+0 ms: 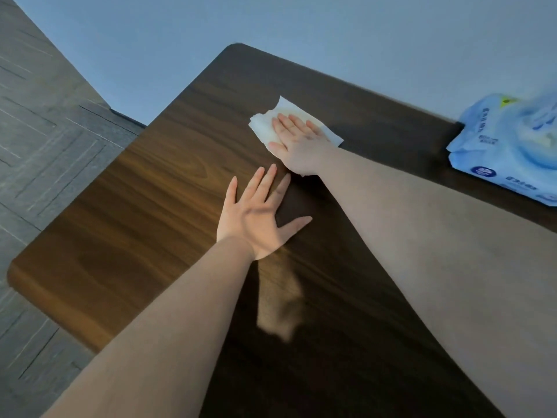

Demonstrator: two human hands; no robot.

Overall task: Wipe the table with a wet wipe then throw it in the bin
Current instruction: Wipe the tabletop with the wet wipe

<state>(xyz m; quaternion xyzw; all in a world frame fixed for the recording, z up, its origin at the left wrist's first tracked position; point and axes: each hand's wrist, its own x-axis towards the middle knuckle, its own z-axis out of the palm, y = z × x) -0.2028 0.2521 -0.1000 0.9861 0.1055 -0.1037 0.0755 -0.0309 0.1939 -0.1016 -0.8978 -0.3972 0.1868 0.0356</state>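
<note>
Print on the blue wipes pack (509, 152) is too blurred to read.

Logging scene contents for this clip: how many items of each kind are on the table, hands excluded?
Wet wipe, flat under the right hand: 1
Blue wipes pack, at the table's right edge: 1
Total: 2

Most of the dark brown wooden table (126, 236) with rounded corners is left bare toward its left edge and far corner, so free passage is offered there. The middle is taken up by the left hand (256, 218), laid flat with fingers spread, and just beyond it by the right hand (297, 140), pressed on a crumpled white wet wipe (265, 128). The right edge is blocked by a light blue plastic wipes pack (506, 152), well apart from both hands.
</note>
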